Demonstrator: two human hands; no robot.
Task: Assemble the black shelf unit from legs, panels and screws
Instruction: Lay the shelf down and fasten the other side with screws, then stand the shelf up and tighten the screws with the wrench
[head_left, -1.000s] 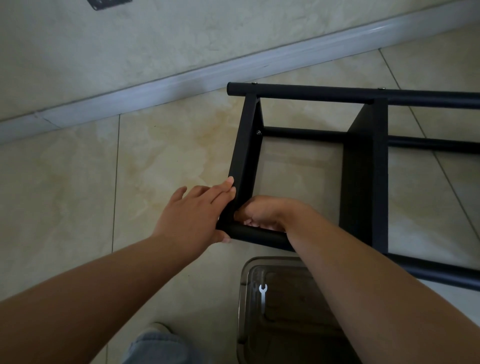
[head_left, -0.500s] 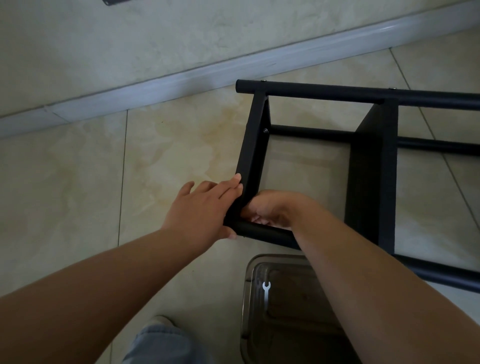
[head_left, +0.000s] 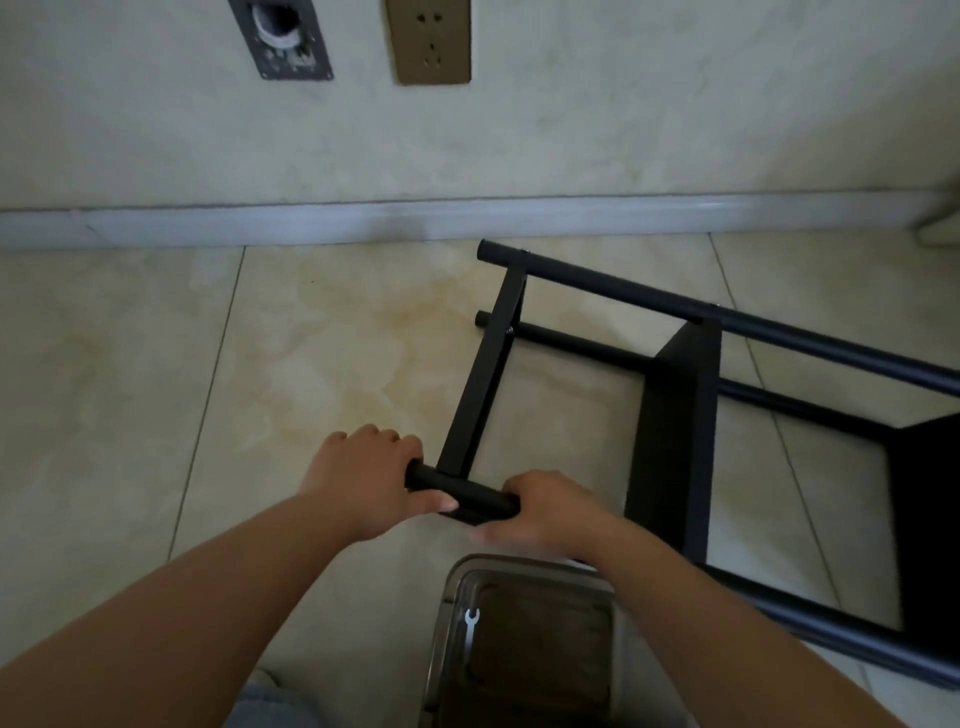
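The black shelf unit (head_left: 675, 415) lies on its side on the tiled floor, its round legs running toward the right. Its end panel (head_left: 483, 374) joins the far leg (head_left: 675, 301) to the near leg (head_left: 462, 491). My left hand (head_left: 363, 478) grips the near leg's free end, fingers curled over it and thumb along its front. My right hand (head_left: 545, 512) grips the same leg just right of the end panel. A second panel (head_left: 675, 441) stands further right. A small screw (head_left: 510, 330) shows in the end panel near the lower far leg.
A clear plastic tray (head_left: 441, 649) with a small white wrench (head_left: 471, 631) in it sits on the floor just below my right hand. A wall with a grey skirting board (head_left: 363, 223), a socket (head_left: 428, 39) and an open wall box (head_left: 283, 36) lies ahead.
Both hands left the end panel's corner and now curl round the near leg. The shelf has swung so that its legs slope down to the right, and the view tilted up to the wall.
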